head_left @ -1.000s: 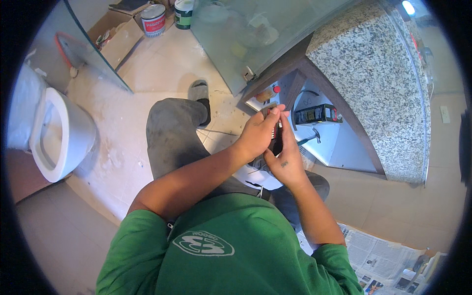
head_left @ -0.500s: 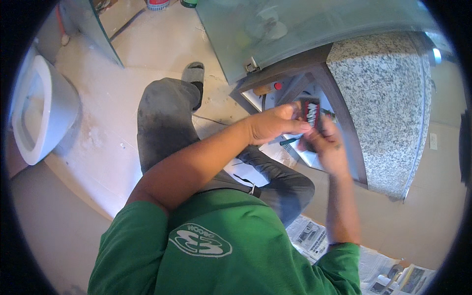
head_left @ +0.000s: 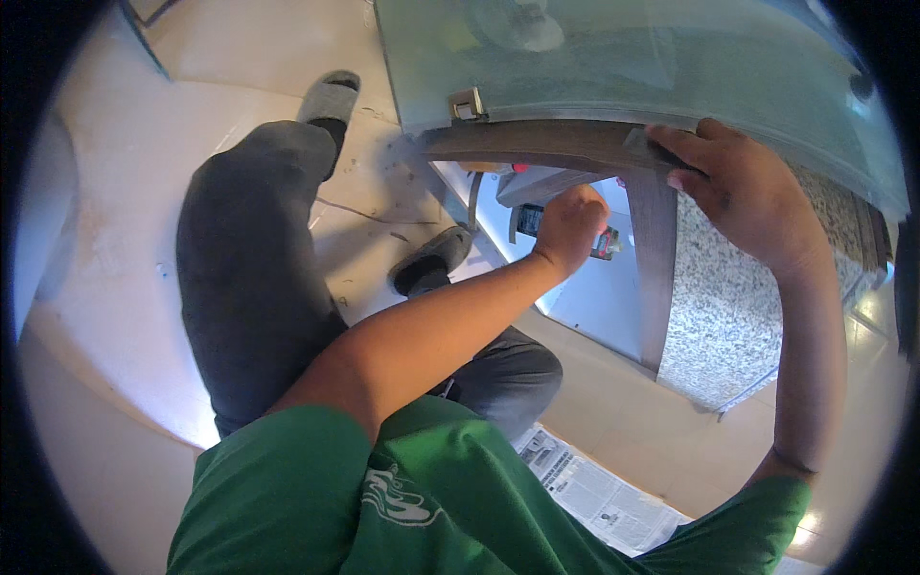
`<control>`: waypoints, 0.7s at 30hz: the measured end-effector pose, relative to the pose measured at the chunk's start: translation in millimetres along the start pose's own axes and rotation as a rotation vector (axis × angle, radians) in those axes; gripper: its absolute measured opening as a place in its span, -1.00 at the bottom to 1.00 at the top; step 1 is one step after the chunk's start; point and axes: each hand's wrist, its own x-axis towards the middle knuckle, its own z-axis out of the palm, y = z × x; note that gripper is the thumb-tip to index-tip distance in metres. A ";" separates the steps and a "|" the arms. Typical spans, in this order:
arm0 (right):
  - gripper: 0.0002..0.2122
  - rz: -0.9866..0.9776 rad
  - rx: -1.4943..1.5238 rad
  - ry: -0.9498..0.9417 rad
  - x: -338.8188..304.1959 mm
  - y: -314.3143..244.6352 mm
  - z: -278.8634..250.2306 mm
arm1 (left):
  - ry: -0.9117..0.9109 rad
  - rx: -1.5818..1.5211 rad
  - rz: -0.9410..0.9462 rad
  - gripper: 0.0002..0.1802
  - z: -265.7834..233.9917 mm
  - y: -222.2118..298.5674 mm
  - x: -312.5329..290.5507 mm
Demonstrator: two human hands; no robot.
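Observation:
My left hand [head_left: 572,230] is closed in a fist over the opening of the dark wood-framed cabinet [head_left: 654,278]. Its fingers hide whatever they may hold. Just past its knuckles shows a small printed item [head_left: 607,243], and I cannot tell whether the hand touches it. On the cabinet's upper rail, my right hand [head_left: 747,187] is closed round a thin, dark flat piece [head_left: 678,159], its kind unclear. That piece is held against the rail near the corner, below the greenish glass panel [head_left: 594,67]. A black printed item [head_left: 526,220] lies inside the cabinet.
A speckled granite slab [head_left: 719,287] flanks the cabinet on the right. The glass carries a metal fitting [head_left: 467,103]. Newspaper sheets [head_left: 604,494] cover floor near my knee. My slippered foot [head_left: 433,257] is beside the cabinet, with a white fixture [head_left: 43,211] at far left.
My hands have parted: the right moved up to the rail, the left over the opening. The red-and-black package both hands held is no longer plainly visible. My view has shifted.

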 end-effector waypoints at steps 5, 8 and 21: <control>-0.68 -0.048 -0.110 -0.089 34.1 -2.7 11.0 | -0.031 -0.308 -0.055 -0.53 8.9 23.1 0.7; -0.67 -0.043 -0.106 -0.145 39.6 0.5 19.0 | -0.087 -0.358 -0.225 -0.33 12.0 33.0 2.5; -0.67 -0.003 -0.179 -0.252 45.2 -14.4 18.4 | -0.156 -0.738 -0.471 -0.45 29.8 71.9 3.9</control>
